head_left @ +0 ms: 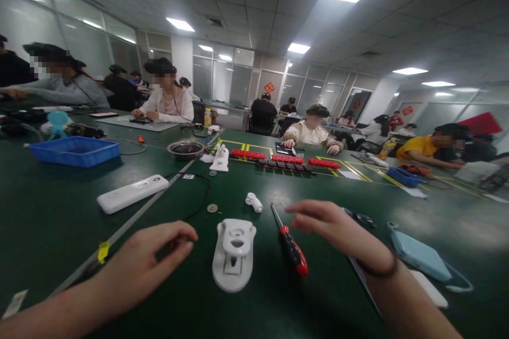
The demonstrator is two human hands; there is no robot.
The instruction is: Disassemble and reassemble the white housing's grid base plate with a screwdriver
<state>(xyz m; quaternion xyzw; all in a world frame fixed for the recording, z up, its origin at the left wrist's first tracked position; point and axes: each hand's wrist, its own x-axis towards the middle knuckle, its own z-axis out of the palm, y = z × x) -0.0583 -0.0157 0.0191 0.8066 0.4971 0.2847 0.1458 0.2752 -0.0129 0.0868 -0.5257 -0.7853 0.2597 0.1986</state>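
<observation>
My left hand hovers left of a white plastic base, its fingers loosely bent, a small gap at the thumb, and nothing seen in it. My right hand is held over the table with fingers stretched out and empty. Just beside it lies a screwdriver with a red and black handle, its tip pointing away from me. The base lies flat between both hands, with oval openings in its raised part. Beyond it are a small white plastic joint piece and a small round disc.
A white power bank-like block and a metal bowl stand left, near a blue tray. Further ahead are a white bracket and red plastic strips. A light-blue case lies right. Several people sit around.
</observation>
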